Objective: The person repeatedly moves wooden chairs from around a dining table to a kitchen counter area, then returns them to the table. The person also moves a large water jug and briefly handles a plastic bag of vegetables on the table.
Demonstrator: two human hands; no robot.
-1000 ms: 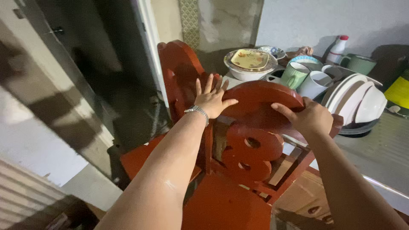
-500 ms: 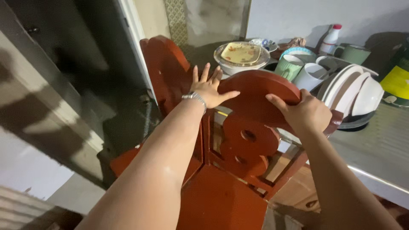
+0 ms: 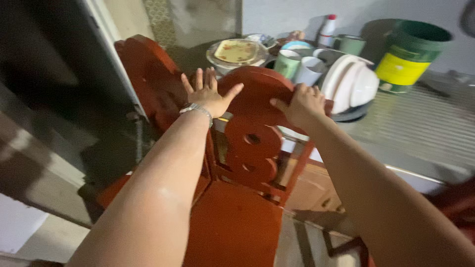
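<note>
Holding: your left hand (image 3: 207, 95) lies flat, fingers spread, on the red chair back (image 3: 257, 96); your right hand (image 3: 303, 105) grips its rounded top.
Change: view swung left; both hands unmoved.
Chair: beside the dish rack (image 3: 354, 114).

A chair (image 3: 247, 148) stands in the middle with its back towards the counter (image 3: 420, 133), which runs along the wall to the right. A second chair (image 3: 148, 74) stands just left of it and a little further back, beside the door frame (image 3: 106, 54). The left hand (image 3: 208, 96) lies flat on the left side of the near chair's rounded top; the right hand (image 3: 304, 106) grips its right side. Behind the chair top, on the counter, sit a bowl (image 3: 236, 54), two mugs (image 3: 297, 66) and a rack of plates (image 3: 351, 86). A bucket (image 3: 410, 57) stands right of the plates, and a bottle (image 3: 325, 32) by the wall.
</note>
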